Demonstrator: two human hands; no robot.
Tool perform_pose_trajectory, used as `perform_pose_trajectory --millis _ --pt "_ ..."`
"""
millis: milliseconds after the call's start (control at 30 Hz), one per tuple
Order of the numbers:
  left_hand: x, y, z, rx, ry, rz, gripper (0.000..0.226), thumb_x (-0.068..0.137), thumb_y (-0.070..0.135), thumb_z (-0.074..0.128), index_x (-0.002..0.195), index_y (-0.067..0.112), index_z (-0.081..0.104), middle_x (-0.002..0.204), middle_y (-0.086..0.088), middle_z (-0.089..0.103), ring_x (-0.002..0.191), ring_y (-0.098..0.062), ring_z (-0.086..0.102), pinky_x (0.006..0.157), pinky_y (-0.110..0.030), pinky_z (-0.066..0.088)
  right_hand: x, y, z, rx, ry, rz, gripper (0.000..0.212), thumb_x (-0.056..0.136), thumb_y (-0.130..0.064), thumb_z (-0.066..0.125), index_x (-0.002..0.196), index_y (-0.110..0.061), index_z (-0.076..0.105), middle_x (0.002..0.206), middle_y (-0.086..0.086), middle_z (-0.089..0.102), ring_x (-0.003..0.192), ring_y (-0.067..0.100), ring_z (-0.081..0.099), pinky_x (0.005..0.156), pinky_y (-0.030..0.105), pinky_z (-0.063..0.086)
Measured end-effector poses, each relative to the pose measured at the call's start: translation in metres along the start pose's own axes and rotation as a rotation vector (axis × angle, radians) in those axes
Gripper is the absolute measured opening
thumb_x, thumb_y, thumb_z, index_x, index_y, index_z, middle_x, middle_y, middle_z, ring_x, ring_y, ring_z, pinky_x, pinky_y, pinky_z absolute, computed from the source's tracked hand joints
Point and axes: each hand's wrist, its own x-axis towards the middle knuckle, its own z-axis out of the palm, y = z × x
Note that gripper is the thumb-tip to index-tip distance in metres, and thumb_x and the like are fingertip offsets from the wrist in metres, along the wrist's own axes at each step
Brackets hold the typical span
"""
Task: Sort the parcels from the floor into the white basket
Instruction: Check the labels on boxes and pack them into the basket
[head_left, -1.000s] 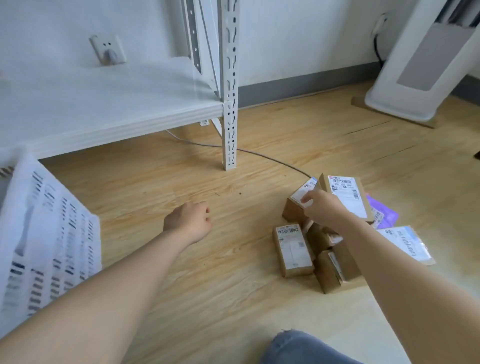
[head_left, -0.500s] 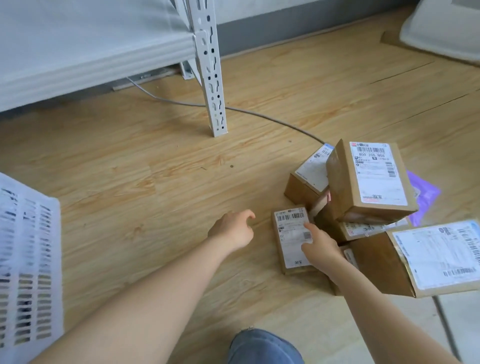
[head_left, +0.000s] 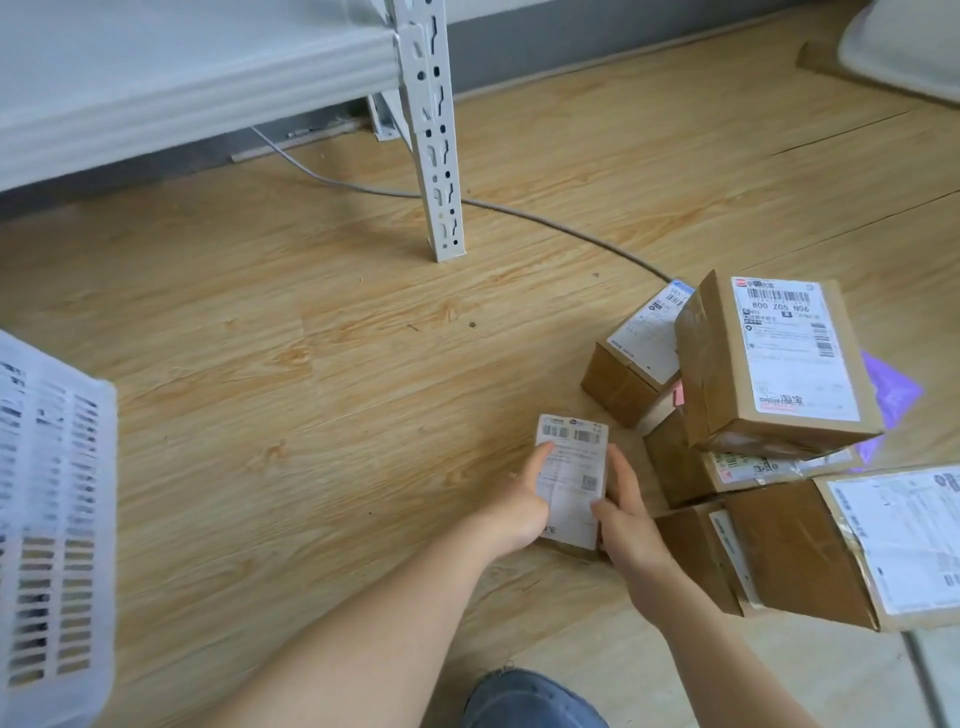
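Far left: white slotted plastic basket (head_left: 52, 519), one perforated wall in view at the frame edge, well apart from the parcels. Behind, white metal shelf unit, perforated upright post (head_left: 434, 135) planted on the light wood-plank floor (head_left: 311, 364); grey cable (head_left: 545, 218) trailing past the post toward the pile.

Centre: small flat brown cardboard parcel with white barcode label (head_left: 571, 478), at floor level, held from both sides. Left hand (head_left: 519, 504) curled round the left edge, thumb over the label. Right hand (head_left: 621, 519) curled round the right edge, fingers along that side. Lifted or not: cannot tell.

Right: pile of brown cardboard boxes with white shipping labels (head_left: 769, 374), stacked unevenly, touching one another; purple plastic mailer (head_left: 891, 389) partly hidden behind.

Step in hand, judged: pickup of one parcel, most of the pile unsorted. Next move, judged: lift clear of neighbouring boxes, long carry leftward across bare floor, release over the basket rim. Risk: nudging the tilted stack.
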Motion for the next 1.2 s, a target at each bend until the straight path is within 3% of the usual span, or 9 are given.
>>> perform_pose_trajectory --millis 133,233,367,467,533,633,767,933,1200 --pt "-0.023 -0.006 -0.022 -0.034 0.133 0.057 0.066 0.09 0.007 0.035 0.14 0.048 0.026 0.128 -0.015 0.042 0.096 -0.033 0.053 0.066 -0.024 0.039 -0.016 -0.021 0.009 0.003 0.01 -0.049 0.061 0.096 -0.011 0.036 0.137 -0.053 0.021 0.113 -0.013 0.052 0.104 0.012 0.054 0.08 0.032 0.046" --pt "-0.05 0.002 -0.043 -0.135 0.182 0.135 0.057 0.094 0.009 0.036 0.138 0.045 0.033 0.126 -0.012 0.038 0.102 -0.028 0.048 0.082 -0.027 0.039 -0.034 -0.046 0.019 -0.013 0.011 -0.094 0.058 0.095 -0.014 0.037 0.135 -0.053 0.025 0.113 -0.008 0.054 0.093 0.012 0.057 0.067 0.026 0.044" --pt "-0.095 0.017 -0.076 -0.212 0.213 0.196 0.06 0.091 0.01 0.042 0.139 0.043 0.026 0.123 -0.02 0.044 0.094 -0.027 0.051 0.077 -0.028 0.046 -0.064 -0.084 0.038 0.021 -0.012 -0.196 0.055 0.095 -0.013 0.04 0.133 -0.05 0.029 0.111 -0.01 0.058 0.097 0.011 0.063 0.068 0.023 0.05" --pt "-0.134 0.022 -0.106 -0.26 0.219 0.253 0.066 0.091 0.011 0.046 0.139 0.047 0.018 0.104 -0.013 0.054 0.099 -0.031 0.058 0.092 -0.035 0.046 -0.09 -0.112 0.051 0.039 -0.048 -0.263 0.053 0.095 -0.011 0.042 0.137 -0.042 0.032 0.114 -0.006 0.059 0.102 0.017 0.063 0.083 0.037 0.054" --pt "-0.163 0.022 -0.126 -0.289 0.214 0.289 0.062 0.092 0.013 0.047 0.139 0.047 0.023 0.107 -0.012 0.058 0.107 -0.031 0.058 0.1 -0.042 0.044 -0.109 -0.13 0.063 0.049 -0.074 -0.269 0.048 0.097 -0.013 0.041 0.137 -0.039 0.036 0.128 0.002 0.052 0.106 0.022 0.061 0.083 0.04 0.054" --pt "-0.203 0.016 -0.153 -0.4 0.214 0.334 0.043 0.092 0.012 0.047 0.126 0.038 0.047 0.112 -0.006 0.059 0.101 -0.023 0.062 0.09 -0.034 0.05 -0.137 -0.16 0.088 0.028 -0.116 -0.27 0.042 0.097 -0.017 0.041 0.13 -0.043 0.043 0.133 0.008 0.046 0.099 0.023 0.063 0.068 0.033 0.055" --pt "-0.248 0.0 -0.191 -0.516 0.267 0.397 0.038 0.09 0.009 0.047 0.095 0.045 0.058 0.106 0.004 0.057 0.095 -0.02 0.063 0.081 -0.034 0.053 -0.169 -0.194 0.13 -0.013 -0.204 -0.296 0.038 0.097 -0.017 0.043 0.128 -0.038 0.047 0.106 -0.002 0.061 0.07 0.012 0.069 0.053 0.028 0.054" --pt "-0.311 -0.033 -0.241 -0.539 0.341 0.455 0.032 0.093 0.013 0.047 0.101 0.042 0.057 0.105 0.001 0.057 0.082 -0.011 0.06 0.069 -0.026 0.051 -0.206 -0.223 0.195 -0.041 -0.287 -0.327 0.038 0.096 -0.016 0.045 0.129 -0.035 0.05 0.099 -0.003 0.062 0.074 0.016 0.063 0.061 0.036 0.056" --pt "-0.399 -0.13 -0.318 -0.478 0.468 0.394 0.028 0.091 0.019 0.054 0.1 0.046 0.059 0.132 -0.002 0.049 0.113 -0.024 0.052 0.1 -0.043 0.043 -0.259 -0.228 0.323 -0.135 -0.481 -0.335 0.032 0.097 -0.017 0.042 0.121 -0.036 0.049 0.092 0.0 0.06 0.072 0.02 0.059 0.071 0.04 0.055"
